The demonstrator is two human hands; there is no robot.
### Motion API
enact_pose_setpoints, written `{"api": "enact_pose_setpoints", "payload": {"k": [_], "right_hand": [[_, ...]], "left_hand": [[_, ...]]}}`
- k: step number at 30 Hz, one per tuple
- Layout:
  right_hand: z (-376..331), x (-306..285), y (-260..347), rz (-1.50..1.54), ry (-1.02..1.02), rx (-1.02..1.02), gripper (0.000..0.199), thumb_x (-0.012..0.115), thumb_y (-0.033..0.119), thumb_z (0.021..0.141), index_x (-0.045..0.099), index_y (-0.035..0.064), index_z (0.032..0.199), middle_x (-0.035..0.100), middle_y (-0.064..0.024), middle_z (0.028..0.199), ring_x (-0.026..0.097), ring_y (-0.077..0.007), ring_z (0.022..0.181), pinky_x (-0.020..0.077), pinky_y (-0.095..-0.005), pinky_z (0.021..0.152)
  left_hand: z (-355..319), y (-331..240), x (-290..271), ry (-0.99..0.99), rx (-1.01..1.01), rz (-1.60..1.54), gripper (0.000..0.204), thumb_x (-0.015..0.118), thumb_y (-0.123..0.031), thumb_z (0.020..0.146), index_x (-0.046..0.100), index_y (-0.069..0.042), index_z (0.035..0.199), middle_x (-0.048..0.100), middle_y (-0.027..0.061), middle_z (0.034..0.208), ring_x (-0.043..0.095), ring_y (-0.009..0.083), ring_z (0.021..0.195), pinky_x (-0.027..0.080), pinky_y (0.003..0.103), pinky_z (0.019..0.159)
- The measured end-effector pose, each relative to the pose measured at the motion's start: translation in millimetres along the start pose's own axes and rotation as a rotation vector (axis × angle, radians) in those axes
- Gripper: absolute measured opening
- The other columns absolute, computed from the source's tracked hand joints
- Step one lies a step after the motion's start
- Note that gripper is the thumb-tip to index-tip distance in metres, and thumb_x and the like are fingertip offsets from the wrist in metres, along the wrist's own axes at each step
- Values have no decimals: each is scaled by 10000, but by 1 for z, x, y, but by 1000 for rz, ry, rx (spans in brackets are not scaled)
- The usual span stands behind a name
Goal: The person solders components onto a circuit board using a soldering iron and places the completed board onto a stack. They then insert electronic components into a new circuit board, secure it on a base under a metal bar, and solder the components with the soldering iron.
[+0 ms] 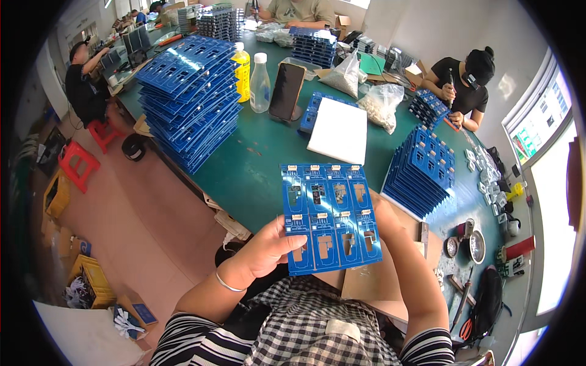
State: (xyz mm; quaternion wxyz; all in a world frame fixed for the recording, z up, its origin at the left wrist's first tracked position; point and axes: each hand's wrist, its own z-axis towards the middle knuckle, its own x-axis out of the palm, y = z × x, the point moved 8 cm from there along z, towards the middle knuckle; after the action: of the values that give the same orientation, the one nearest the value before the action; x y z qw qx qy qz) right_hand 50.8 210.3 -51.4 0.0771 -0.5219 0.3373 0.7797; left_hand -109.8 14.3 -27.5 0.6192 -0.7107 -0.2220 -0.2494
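Observation:
A blue circuit board panel (330, 209), with rows of cut-outs and small white connectors, is held up in front of my body. My left hand (267, 249) grips its left edge, thumb lying on the front face. At the right edge is my right hand (386, 215), its fingers mostly hidden behind the panel. A stack of similar blue panels (421, 165) stands on the table just beyond my right hand. To the left rises a taller, uneven stack of blue panels (186, 104).
On the green table (244, 146) are a white foam sheet (339, 131), a propped phone (287, 91), a clear bottle (260, 84), a yellow bottle (242, 73) and bags of small parts (383, 105). Metal bowls (477, 249) and tools lie right. A co-worker (467, 82) sits at far right.

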Motion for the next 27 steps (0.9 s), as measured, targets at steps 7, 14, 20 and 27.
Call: {"api": "enact_pose_setpoints", "payload": {"k": [7, 14, 20, 27], "right_hand": [[-25, -79, -4, -107, -316, 223, 63, 629, 19, 795, 672, 15, 840, 648, -140, 701, 644, -260, 639, 518, -375, 608], [-45, -115, 86, 701, -303, 275, 31, 630, -13, 867, 627, -8, 897, 645, -11, 820, 611, -59, 732, 507, -231, 663], [-27, -73, 157, 312, -96, -71, 122, 688, 52, 762, 675, 76, 881, 646, -57, 991, 614, -249, 931, 473, -362, 815], [-35, -58, 156, 114, -99, -106, 92, 699, 107, 747, 688, 106, 839, 609, -40, 1130, 548, -257, 1067, 373, -402, 942]], "left_hand": [[1, 9, 7, 30, 34, 71, 465, 678, -200, 939, 493, -57, 1341, 635, 21, 1177, 606, 77, 943, 528, 252, 790], [18, 35, 30, 114, -65, 121, 445, 645, -154, 964, 464, -44, 1355, 615, 38, 1233, 614, 111, 1078, 533, 284, 897], [22, 48, 53, 166, -26, 56, 350, 566, -54, 989, 465, -22, 1323, 594, 36, 1164, 595, 97, 1043, 520, 273, 892], [25, 52, 59, 195, -35, 111, 368, 567, -62, 990, 446, -23, 1335, 553, 56, 1210, 571, 105, 1088, 510, 281, 915]]}}
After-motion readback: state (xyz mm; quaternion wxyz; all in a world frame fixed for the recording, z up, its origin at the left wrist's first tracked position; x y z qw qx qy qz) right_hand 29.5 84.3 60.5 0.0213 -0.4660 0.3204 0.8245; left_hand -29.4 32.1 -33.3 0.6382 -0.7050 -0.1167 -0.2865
